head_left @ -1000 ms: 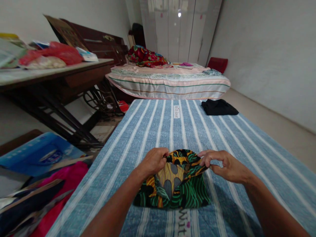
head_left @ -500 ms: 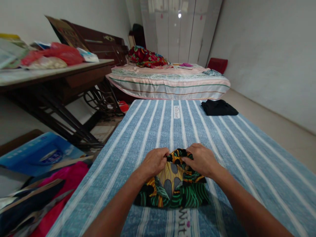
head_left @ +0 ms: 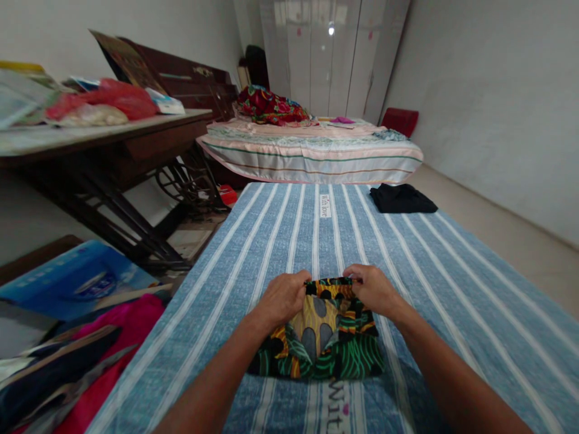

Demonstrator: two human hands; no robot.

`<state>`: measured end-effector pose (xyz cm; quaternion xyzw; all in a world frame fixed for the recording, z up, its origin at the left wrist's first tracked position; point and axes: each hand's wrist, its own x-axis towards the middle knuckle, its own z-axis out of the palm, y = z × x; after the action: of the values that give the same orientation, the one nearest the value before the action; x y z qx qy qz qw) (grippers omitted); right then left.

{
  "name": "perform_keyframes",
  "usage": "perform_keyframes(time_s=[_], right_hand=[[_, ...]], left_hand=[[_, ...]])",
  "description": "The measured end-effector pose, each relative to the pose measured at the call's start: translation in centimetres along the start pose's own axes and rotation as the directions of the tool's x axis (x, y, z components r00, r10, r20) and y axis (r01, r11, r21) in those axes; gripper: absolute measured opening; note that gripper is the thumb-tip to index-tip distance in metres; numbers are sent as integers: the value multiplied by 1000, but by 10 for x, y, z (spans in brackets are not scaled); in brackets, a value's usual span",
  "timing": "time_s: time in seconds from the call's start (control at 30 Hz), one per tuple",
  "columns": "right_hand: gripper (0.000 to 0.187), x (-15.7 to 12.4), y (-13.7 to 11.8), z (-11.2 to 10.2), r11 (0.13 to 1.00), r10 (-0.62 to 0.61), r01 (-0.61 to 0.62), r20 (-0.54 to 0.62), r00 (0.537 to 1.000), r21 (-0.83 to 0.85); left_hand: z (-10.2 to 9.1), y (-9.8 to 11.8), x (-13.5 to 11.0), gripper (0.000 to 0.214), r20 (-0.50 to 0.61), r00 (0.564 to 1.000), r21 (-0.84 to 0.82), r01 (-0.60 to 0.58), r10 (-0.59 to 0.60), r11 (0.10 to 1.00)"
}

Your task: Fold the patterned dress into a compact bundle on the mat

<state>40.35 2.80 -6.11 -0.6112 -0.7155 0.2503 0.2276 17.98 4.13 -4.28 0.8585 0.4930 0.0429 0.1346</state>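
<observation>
A patterned garment [head_left: 319, 334] in black, green and yellow lies partly folded on the blue-and-white striped bed cover [head_left: 217, 337]. Its exact kind is not clear. My left hand [head_left: 284, 295] pinches the upper left corner of its far edge. At the upper right corner, my right hand [head_left: 373, 289] grips the same edge between thumb and fingers. The edge is stretched straight between both hands. Inside the fold, a paler yellow-and-grey side of the cloth shows.
A folded black garment [head_left: 402, 199] rests at the bed's far right. Beyond stands another bed [head_left: 312, 154] with a red floral blanket [head_left: 271, 107]. To the left are a sewing-machine table [head_left: 149, 129], a blue package [head_left: 76, 280] and piled clothes [head_left: 99, 367].
My right hand has shifted slightly right, pulling the garment's far edge from bunched to straight and taut. My left hand stays nearly in place, still pinching its corner.
</observation>
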Motion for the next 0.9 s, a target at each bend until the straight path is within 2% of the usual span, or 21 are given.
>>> perform_keyframes(time_s=[0.07,0.17,0.27,0.33,0.4,0.5,0.63,0.7,0.8,0.9], right_hand=[[33,-1,5,3,975,57,-51,-20,998,215],[34,-2,7,8,847,151,-134,9,988,515],[39,-4,6,8,734,186,-164,37,982,659],[40,-6,4,6,717,188,-141,5,982,683],[36,-9,3,3,741,174,-122,-14,985,660],[29,-13,1,-2,831,125,-102,-5,992,546],[32,-16,1,-4,956,-44,67,-86,995,284],[34,-16,0,-5,979,-97,108,-75,992,170],[38,-16,-1,-8,993,-115,115,-18,993,32],[34,-17,-5,-13,987,-131,135,47,990,-90]], left_hand=[[2,0,0,26,5,1000,19,-2,2,1000],[2,0,1,26,12,1000,42,-1,0,999],[2,0,2,25,16,1000,43,-3,2,999],[3,0,2,23,-3,1000,28,-12,12,1000],[4,0,2,22,-44,998,-2,-36,36,999],[4,0,1,21,-98,993,-59,-78,72,995],[1,2,-1,20,-101,992,-95,-92,82,991],[-1,3,-2,19,-98,992,-96,-86,76,992],[-2,3,-3,19,-81,995,-93,-61,54,994],[-2,3,-3,19,-74,997,-74,-26,20,997]])
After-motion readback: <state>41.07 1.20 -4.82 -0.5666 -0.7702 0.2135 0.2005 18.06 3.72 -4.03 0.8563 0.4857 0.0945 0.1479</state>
